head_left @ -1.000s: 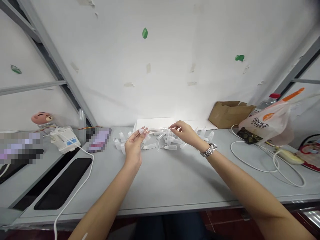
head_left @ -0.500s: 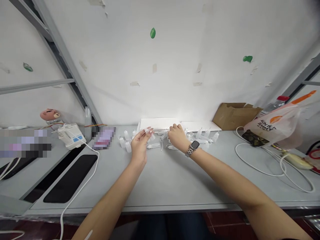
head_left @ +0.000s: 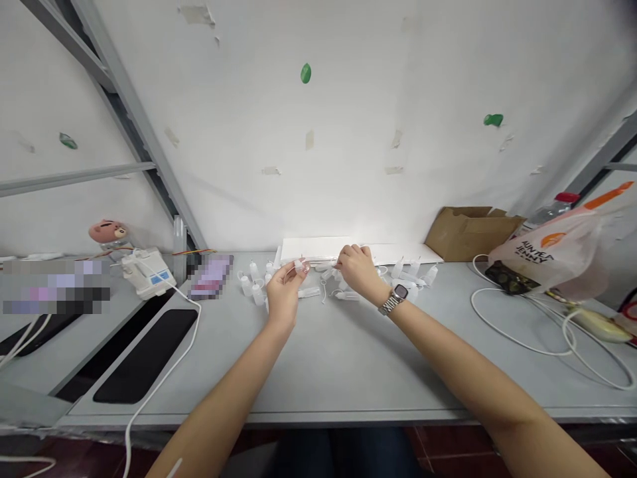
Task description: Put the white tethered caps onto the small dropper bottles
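My left hand (head_left: pixel 282 297) is closed in a pinch on a small translucent needle-tip bottle (head_left: pixel 299 265), its thin tip pointing up and its lower part hidden by the fingers. My right hand (head_left: pixel 357 271), with a watch (head_left: pixel 399 293) on the wrist, is pinched closed just to the right; whatever lies between its fingertips is hidden. Around both hands are several similar bottles: an upright one (head_left: pixel 258 294) at left, a lying one (head_left: pixel 309 291) between the hands, another lying one (head_left: pixel 348 296) below my right hand and a standing one (head_left: pixel 397 268) at right.
White sheets or a flat box (head_left: pixel 316 248) lie against the wall behind the bottles. A cardboard box (head_left: pixel 470 236) and a plastic bag (head_left: pixel 552 255) stand at right, beside a looped white cable (head_left: pixel 517 352). At left are a black mat (head_left: pixel 146 355), a blurred phone (head_left: pixel 210 277) and a white power strip (head_left: pixel 148 273).
The bottle in my left hand has turned from tilted to upright with its tip up. My right hand stays pinched in nearly the same place. The whole view has shifted slightly.
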A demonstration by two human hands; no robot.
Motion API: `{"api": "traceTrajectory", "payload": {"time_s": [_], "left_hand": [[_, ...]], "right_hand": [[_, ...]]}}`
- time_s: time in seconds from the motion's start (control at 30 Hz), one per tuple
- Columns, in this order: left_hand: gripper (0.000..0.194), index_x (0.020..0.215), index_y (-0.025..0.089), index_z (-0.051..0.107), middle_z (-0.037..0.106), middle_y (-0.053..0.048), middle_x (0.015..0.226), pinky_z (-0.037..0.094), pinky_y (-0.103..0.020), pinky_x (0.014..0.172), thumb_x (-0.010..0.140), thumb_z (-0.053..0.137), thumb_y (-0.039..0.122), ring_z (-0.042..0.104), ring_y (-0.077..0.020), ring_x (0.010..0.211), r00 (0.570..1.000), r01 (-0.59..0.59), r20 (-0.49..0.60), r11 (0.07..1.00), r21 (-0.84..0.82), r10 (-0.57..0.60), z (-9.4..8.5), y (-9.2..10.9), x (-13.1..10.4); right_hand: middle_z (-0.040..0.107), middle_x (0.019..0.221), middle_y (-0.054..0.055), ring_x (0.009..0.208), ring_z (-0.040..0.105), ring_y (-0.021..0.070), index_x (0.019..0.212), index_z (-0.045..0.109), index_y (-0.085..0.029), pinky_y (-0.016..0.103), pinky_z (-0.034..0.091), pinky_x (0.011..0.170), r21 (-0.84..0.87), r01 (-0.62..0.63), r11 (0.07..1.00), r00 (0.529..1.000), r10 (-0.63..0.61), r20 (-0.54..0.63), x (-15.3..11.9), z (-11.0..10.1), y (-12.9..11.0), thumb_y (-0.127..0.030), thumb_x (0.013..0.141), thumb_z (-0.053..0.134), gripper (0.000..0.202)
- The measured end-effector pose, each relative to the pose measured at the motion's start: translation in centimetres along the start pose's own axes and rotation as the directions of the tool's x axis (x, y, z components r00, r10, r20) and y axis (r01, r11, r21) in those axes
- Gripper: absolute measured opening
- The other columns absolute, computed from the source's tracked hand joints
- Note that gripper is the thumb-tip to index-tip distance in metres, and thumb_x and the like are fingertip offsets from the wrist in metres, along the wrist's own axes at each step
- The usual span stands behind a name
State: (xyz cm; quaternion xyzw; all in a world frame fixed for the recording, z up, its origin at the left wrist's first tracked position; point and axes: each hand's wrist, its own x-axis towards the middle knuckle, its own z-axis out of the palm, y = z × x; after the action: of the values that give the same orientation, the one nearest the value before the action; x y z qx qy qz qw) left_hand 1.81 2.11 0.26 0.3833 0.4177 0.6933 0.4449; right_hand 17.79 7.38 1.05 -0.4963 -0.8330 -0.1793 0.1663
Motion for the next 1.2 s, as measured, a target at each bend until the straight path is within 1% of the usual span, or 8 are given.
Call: {"api": "traceTrajectory", "payload": {"time_s": [0.13,0.27,0.47,0.67,0.87,0.97,1.07,1.2], "left_hand": [[0.031,0.091,0.015,0.066,0.067,-0.009,0.099,0.043,-0.034,0.086,0.063,0.068,0.028,0.060,-0.0201,0.093,0.993,-0.117,0.053,0.975,0.189,0.108,0.2,-0.6,-0.3],[0.027,0.088,0.018,0.068,0.068,-0.007,0.098,0.044,-0.034,0.084,0.062,0.068,0.026,0.058,-0.0211,0.096,0.994,-0.088,0.092,0.944,0.318,0.061,0.4,-0.7,-0.6],[0.027,0.086,0.018,0.068,0.068,-0.007,0.093,0.045,-0.033,0.081,0.059,0.069,0.022,0.058,-0.0217,0.093,0.992,-0.027,0.126,0.933,0.358,-0.020,0.7,-0.9,-1.1],[0.025,0.084,0.020,0.069,0.068,-0.006,0.094,0.046,-0.035,0.079,0.059,0.069,0.019,0.061,-0.0213,0.086,0.977,0.044,0.185,0.943,0.330,-0.110,1.1,-1.1,-1.9],[0.027,0.085,0.019,0.070,0.068,-0.007,0.093,0.044,-0.035,0.081,0.059,0.071,0.021,0.060,-0.0226,0.090,0.953,0.047,0.259,0.919,0.392,-0.159,1.3,-1.3,-2.3],[0.031,0.093,0.021,0.069,0.068,-0.007,0.096,0.045,-0.034,0.080,0.061,0.069,0.022,0.060,-0.0226,0.090,0.940,0.042,0.290,0.906,0.421,-0.178,1.1,-1.4,-2.3],[0.040,0.105,0.024,0.064,0.067,-0.007,0.095,0.045,-0.032,0.077,0.065,0.067,0.024,0.062,-0.0219,0.088,0.929,0.053,0.313,0.907,0.417,-0.198,0.9,-1.4,-2.3],[0.046,0.112,0.025,0.059,0.067,-0.006,0.092,0.045,-0.032,0.077,0.067,0.067,0.027,0.062,-0.0221,0.088,0.920,0.048,0.338,0.914,0.402,-0.197,0.8,-1.2,-2.4]], "right_hand": [[0.058,0.086,0.005,0.084,0.051,0.0171,0.072,0.057,-0.017,0.032,0.028,0.076,0.360,-0.036,0.932,0.967,0.123,-0.223,0.4,-2.4,0.2,-0.023,0.085,0.052,0.016],[0.057,0.086,0.004,0.083,0.052,0.0155,0.072,0.055,-0.018,0.032,0.029,0.079,0.496,0.074,0.865,0.949,0.091,-0.301,-0.1,-3.7,-0.4,-0.023,0.085,0.052,0.014],[0.057,0.086,0.005,0.081,0.053,0.0150,0.075,0.055,-0.017,0.032,0.030,0.078,0.483,0.135,0.865,0.957,0.013,-0.291,-1.4,-3.3,-1.3,-0.025,0.087,0.049,0.016],[0.058,0.089,0.008,0.083,0.052,0.0158,0.078,0.054,-0.016,0.033,0.031,0.081,0.416,0.183,0.891,0.956,-0.061,-0.288,-2.9,-2.9,-0.8,-0.023,0.089,0.043,0.018],[0.057,0.086,0.008,0.082,0.052,0.0160,0.078,0.053,-0.016,0.033,0.036,0.079,0.472,0.208,0.857,0.946,-0.052,-0.321,-4.3,-2.9,-0.5,-0.019,0.089,0.042,0.016],[0.056,0.081,0.006,0.078,0.052,0.0158,0.079,0.053,-0.017,0.031,0.041,0.073,0.627,0.170,0.760,0.961,0.013,-0.276,-4.9,-2.8,-0.5,-0.022,0.088,0.043,0.014],[0.058,0.079,0.003,0.075,0.055,0.0145,0.083,0.054,-0.019,0.029,0.044,0.068,0.787,0.068,0.613,0.984,0.090,-0.156,-5.2,-2.6,-0.4,-0.026,0.086,0.048,0.009],[0.061,0.079,0.002,0.077,0.058,0.0138,0.082,0.055,-0.020,0.029,0.046,0.069,0.880,-0.041,0.473,0.991,0.133,-0.026,-5.4,-2.6,0.0,-0.028,0.079,0.058,0.009]]}}
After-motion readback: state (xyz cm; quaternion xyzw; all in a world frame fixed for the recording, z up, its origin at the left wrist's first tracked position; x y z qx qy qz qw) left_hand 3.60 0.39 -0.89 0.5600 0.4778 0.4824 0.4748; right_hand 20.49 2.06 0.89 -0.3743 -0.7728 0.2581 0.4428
